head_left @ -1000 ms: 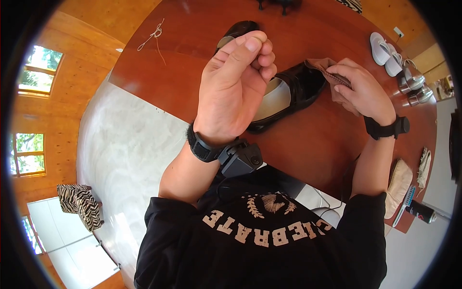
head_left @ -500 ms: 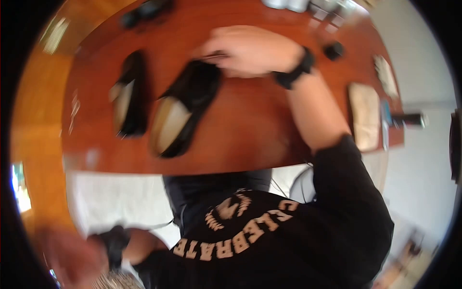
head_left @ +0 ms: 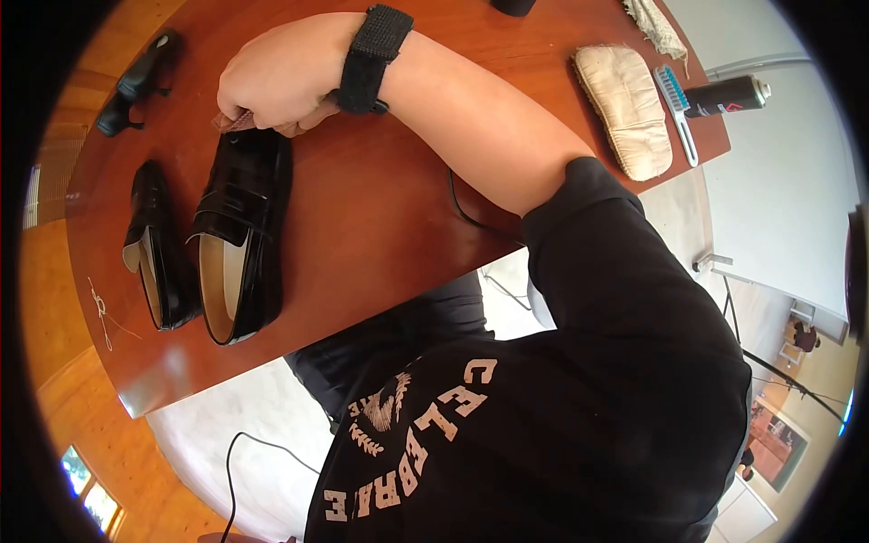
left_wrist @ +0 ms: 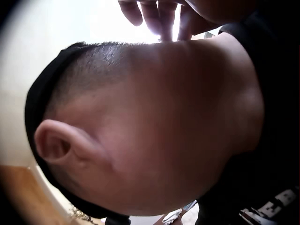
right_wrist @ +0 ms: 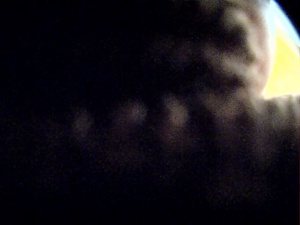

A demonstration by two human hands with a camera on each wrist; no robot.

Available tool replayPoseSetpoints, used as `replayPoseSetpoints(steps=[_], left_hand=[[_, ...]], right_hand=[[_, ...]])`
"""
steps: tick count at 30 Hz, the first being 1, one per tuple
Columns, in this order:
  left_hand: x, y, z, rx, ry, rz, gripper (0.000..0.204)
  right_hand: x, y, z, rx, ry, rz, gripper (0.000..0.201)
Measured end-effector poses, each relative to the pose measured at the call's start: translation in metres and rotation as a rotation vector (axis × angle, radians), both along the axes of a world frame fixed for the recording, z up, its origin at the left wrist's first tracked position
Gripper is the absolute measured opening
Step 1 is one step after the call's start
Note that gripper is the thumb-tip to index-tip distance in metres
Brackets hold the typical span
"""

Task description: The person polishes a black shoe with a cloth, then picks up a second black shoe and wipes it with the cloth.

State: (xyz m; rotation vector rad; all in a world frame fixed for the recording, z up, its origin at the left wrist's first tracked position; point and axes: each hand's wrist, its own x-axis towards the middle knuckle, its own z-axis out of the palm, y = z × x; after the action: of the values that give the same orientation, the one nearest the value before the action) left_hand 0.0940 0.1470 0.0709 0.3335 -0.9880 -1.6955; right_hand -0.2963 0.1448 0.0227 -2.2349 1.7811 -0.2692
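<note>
In the head view my right hand (head_left: 285, 68) grips a folded brownish cloth (head_left: 233, 123) at the toe of a black loafer (head_left: 240, 195). Its fingertips are mostly hidden behind the back of the hand. The right wrist view is very dark, with curled fingers (right_wrist: 176, 115) only dimly showing. A second black loafer (head_left: 163, 249) stands just left of the first, also toe away from me. My left hand (left_wrist: 171, 16) is out of the head view; the left wrist view shows it raised beside the person's head, fingers loose and holding nothing.
Black heeled shoes (head_left: 136, 86) stand at the table's far left, and a thin tied string (head_left: 104, 317) lies near the left edge. On the right are a cream polishing mitt (head_left: 625, 113), a blue-bristled brush (head_left: 673, 100), a black spray can (head_left: 724, 96) and a whitish cloth (head_left: 656, 29).
My left hand has left the area above the loafers and swung up beside the head. The right hand stays at the loafer's toe with the cloth, while the head view has turned right.
</note>
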Motion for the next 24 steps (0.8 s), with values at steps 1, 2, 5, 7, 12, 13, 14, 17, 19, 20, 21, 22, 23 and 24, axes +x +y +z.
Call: replayPoseSetpoints(steps=[1, 2, 5, 7, 12, 13, 14, 17, 19, 20, 21, 22, 23, 24], left_hand=[[-0.006, 0.003, -0.004, 0.007, -0.008, -0.011, 0.004], [-0.009, 0.005, -0.005, 0.011, -0.012, -0.025, 0.004], [-0.019, 0.012, -0.011, 0.025, -0.023, -0.050, 0.004], [-0.023, 0.016, -0.013, 0.030, -0.029, -0.063, 0.004], [-0.032, 0.022, -0.018, 0.039, -0.043, -0.089, 0.005], [-0.033, 0.024, -0.019, 0.039, -0.048, -0.091, 0.005], [-0.035, 0.025, -0.019, 0.040, -0.050, -0.097, 0.005], [-0.036, 0.028, -0.020, 0.045, -0.056, -0.101, 0.005], [-0.037, 0.029, -0.020, 0.046, -0.056, -0.104, 0.005], [-0.037, 0.029, -0.020, 0.045, -0.059, -0.108, 0.005], [-0.038, 0.030, -0.020, 0.047, -0.060, -0.110, 0.005], [-0.038, 0.030, -0.020, 0.044, -0.064, -0.110, 0.005], [-0.039, 0.031, -0.020, 0.044, -0.066, -0.110, 0.005], [-0.039, 0.031, -0.020, 0.046, -0.065, -0.110, 0.006]], right_hand=[[0.000, 0.001, 0.001, 0.009, -0.012, -0.003, 0.006], [0.000, 0.002, 0.002, 0.019, -0.026, -0.007, 0.007], [-0.001, -0.001, -0.003, -0.006, -0.037, 0.002, 0.007], [-0.001, 0.001, -0.001, -0.032, -0.016, 0.016, 0.007], [-0.001, -0.001, -0.002, -0.020, -0.003, 0.002, 0.006], [-0.001, -0.002, -0.004, -0.037, -0.023, 0.005, 0.008], [-0.002, -0.003, -0.008, -0.054, -0.043, 0.007, 0.012], [-0.004, -0.010, -0.017, -0.097, -0.063, 0.026, 0.010], [-0.004, -0.005, -0.015, -0.114, -0.046, 0.046, 0.009], [-0.004, -0.003, -0.012, -0.123, -0.038, 0.055, 0.008], [-0.004, -0.003, -0.011, -0.110, -0.034, 0.048, 0.008], [-0.003, -0.003, -0.011, -0.096, -0.030, 0.041, 0.008], [-0.003, -0.003, -0.010, -0.083, -0.026, 0.034, 0.007], [-0.004, -0.005, -0.011, -0.090, -0.017, 0.047, 0.007]])
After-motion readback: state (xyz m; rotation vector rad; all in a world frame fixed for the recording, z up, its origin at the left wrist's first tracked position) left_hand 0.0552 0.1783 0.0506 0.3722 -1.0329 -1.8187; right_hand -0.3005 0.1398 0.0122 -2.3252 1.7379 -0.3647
